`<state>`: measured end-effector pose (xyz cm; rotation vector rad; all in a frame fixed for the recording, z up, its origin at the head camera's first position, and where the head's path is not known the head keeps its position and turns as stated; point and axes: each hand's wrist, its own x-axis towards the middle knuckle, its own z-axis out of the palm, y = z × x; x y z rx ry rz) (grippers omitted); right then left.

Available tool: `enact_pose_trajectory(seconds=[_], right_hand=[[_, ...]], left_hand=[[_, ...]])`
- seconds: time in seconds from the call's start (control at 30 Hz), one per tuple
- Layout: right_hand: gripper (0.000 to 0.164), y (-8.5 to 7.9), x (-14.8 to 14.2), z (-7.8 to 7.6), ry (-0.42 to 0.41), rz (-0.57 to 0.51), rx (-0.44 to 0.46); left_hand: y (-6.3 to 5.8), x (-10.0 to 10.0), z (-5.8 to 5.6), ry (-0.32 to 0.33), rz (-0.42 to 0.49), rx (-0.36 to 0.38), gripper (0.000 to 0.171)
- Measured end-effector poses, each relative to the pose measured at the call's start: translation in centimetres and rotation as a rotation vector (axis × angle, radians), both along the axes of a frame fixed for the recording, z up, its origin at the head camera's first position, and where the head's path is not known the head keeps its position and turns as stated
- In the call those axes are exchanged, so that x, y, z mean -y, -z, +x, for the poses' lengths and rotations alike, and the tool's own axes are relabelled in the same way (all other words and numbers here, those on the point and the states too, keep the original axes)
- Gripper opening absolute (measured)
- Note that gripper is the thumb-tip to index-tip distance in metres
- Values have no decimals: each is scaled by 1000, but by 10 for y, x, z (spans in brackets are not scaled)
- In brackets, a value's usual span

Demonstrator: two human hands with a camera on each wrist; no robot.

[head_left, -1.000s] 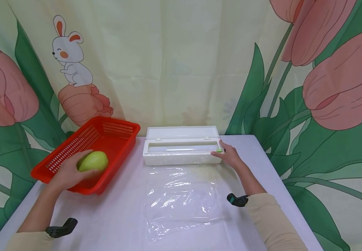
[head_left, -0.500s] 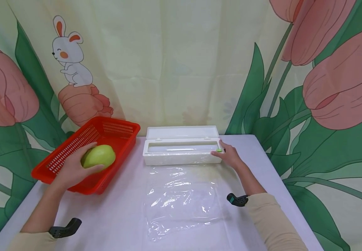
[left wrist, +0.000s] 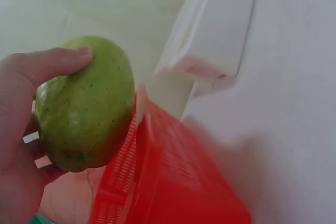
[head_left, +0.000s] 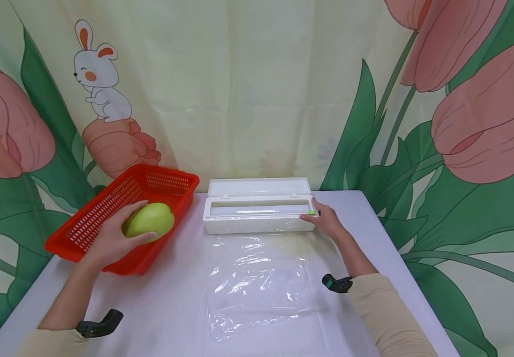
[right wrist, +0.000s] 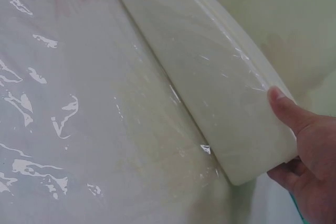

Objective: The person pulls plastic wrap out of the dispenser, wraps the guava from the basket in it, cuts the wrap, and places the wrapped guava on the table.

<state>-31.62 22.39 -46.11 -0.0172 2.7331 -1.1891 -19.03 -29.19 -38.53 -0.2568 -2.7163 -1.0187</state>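
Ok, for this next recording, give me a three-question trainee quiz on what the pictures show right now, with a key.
1. Which hand holds the green fruit?
2. True or false: the lid of the white box is closed.
3. Fill in the missing words: a sheet of ____ lies spread on the table in front of the box.

Key:
1. The left hand.
2. False; it stands open at the back.
3. Clear film.
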Motion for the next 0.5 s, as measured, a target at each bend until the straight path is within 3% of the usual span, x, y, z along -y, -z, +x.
enact_pose_trajectory(seconds=[0.33,0.5], right_hand=[[95,-1,1,1,16,-13,8],[95,0,0,0,15,-12,12]], left_hand=[[3,-16,-6,68,1,-39,79],[5,-23,-8,87,13,-25,80]])
